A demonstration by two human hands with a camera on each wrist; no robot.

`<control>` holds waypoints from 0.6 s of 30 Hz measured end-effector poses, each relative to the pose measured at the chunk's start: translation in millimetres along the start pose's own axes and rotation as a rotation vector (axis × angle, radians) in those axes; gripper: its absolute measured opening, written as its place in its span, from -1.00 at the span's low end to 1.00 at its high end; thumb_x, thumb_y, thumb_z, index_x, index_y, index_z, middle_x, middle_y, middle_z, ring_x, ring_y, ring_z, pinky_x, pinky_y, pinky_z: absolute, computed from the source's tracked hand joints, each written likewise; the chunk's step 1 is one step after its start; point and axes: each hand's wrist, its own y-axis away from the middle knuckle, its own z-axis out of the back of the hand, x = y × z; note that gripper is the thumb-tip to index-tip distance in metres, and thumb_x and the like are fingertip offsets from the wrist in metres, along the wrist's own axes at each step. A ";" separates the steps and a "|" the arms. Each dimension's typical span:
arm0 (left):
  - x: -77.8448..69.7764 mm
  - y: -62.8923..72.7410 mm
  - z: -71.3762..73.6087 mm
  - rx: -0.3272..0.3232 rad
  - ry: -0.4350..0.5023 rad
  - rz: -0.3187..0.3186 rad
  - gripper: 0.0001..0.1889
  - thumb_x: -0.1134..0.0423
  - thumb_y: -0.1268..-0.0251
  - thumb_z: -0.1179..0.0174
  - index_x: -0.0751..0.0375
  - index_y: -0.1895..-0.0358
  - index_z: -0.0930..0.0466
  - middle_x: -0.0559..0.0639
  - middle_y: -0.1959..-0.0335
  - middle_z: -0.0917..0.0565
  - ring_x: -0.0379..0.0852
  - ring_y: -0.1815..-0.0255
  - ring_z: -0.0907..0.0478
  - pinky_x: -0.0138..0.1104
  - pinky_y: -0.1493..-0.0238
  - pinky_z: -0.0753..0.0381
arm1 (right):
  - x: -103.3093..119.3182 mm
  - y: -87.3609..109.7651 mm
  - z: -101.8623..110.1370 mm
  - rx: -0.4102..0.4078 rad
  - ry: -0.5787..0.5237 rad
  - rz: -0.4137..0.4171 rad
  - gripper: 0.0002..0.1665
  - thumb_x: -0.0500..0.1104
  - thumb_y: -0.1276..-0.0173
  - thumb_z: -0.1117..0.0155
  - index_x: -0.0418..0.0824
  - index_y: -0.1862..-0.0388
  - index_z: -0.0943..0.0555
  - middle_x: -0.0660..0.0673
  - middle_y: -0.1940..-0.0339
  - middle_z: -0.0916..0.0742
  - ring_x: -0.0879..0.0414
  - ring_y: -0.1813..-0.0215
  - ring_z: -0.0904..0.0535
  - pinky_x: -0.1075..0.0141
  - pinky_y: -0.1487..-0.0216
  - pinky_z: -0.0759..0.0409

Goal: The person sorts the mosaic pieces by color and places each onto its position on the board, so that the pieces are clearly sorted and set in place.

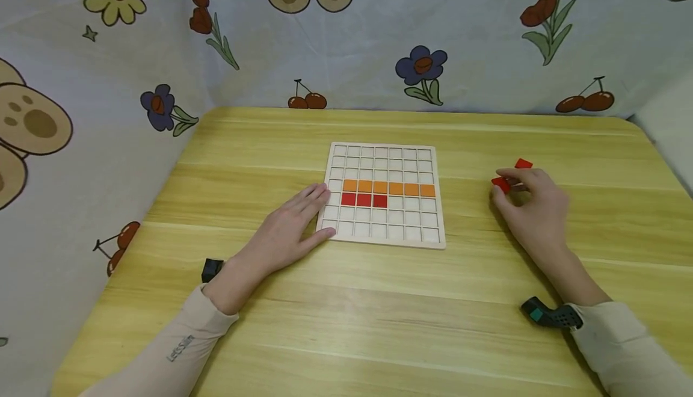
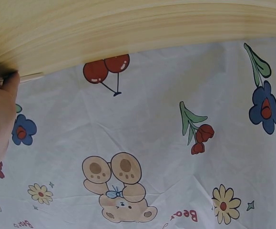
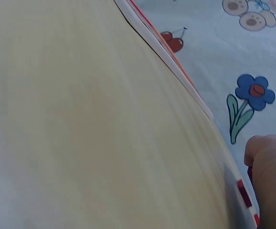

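Note:
A pale wooden grid board [image 1: 387,245] lies on the table with a row of several orange square tiles [image 1: 380,187] in its slots. Just below that row sit three red square tiles [image 1: 364,200]. My left hand [image 1: 289,225] rests along the board's left edge, fingers straight and thumb at the near left corner. Right of the board, my right hand [image 1: 538,204] pinches a red tile [image 1: 500,184] between thumb and index finger, close over the table. Another red tile [image 1: 523,163] lies just beyond the fingers. The right wrist view catches only part of the right hand [image 3: 271,176].
The wooden table [image 1: 379,319] has a far edge against a patterned cloth [image 1: 363,42], which also hangs along the left side. Dark wrist straps [image 1: 552,316] sit at both cuffs. The board's side [image 3: 176,67] shows edge-on in the right wrist view.

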 end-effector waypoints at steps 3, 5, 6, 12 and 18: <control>0.8 1.5 0.0 0.001 0.000 0.003 -0.18 -0.25 -0.59 -0.08 0.18 -0.68 -0.19 0.05 -0.72 -0.18 0.05 -0.75 -0.05 0.01 -0.68 -0.20 | 7.9 0.6 -5.3 0.018 -0.036 0.024 -0.66 -0.37 -0.29 -0.47 -0.29 -0.06 -0.79 -0.29 0.18 -0.79 -0.10 0.18 -0.68 0.67 0.04 -0.36; 0.8 1.3 -0.2 0.000 -0.002 0.001 -0.18 -0.26 -0.60 -0.07 0.18 -0.68 -0.18 0.05 -0.72 -0.18 0.05 -0.75 -0.06 0.01 -0.68 -0.20 | 14.2 1.8 -8.0 0.024 -0.047 0.029 -0.64 -0.36 -0.28 -0.49 -0.27 -0.07 -0.78 -0.27 0.17 -0.80 -0.13 0.16 -0.70 0.66 0.01 -0.36; 0.8 1.2 -0.2 -0.001 -0.002 0.000 -0.18 -0.25 -0.60 -0.07 0.18 -0.68 -0.18 0.06 -0.71 -0.18 0.06 -0.75 -0.06 0.01 -0.68 -0.20 | 17.6 2.3 -9.5 0.026 -0.053 0.028 -0.65 -0.36 -0.28 -0.50 -0.27 -0.07 -0.78 -0.26 0.16 -0.81 -0.13 0.14 -0.71 0.65 0.00 -0.37; 0.3 2.3 0.8 0.001 0.003 0.008 -0.19 -0.23 -0.59 -0.11 0.20 -0.67 -0.20 0.07 -0.71 -0.19 0.08 -0.75 -0.06 0.03 -0.67 -0.21 | 34.5 4.8 -21.7 0.045 -0.103 0.035 -0.66 -0.30 -0.27 -0.55 -0.27 -0.03 -0.77 -0.19 0.10 -0.83 -0.06 0.11 -0.74 0.65 -0.06 -0.44; -1.4 1.0 1.1 -0.008 0.003 -0.007 -0.19 -0.21 -0.59 -0.12 0.20 -0.67 -0.20 0.09 -0.71 -0.20 0.10 -0.74 -0.08 0.05 -0.66 -0.23 | 45.0 6.5 -29.7 0.074 -0.165 0.057 -0.63 -0.34 -0.23 -0.59 -0.27 -0.03 -0.76 -0.13 0.05 -0.83 0.01 0.07 -0.74 0.63 -0.11 -0.50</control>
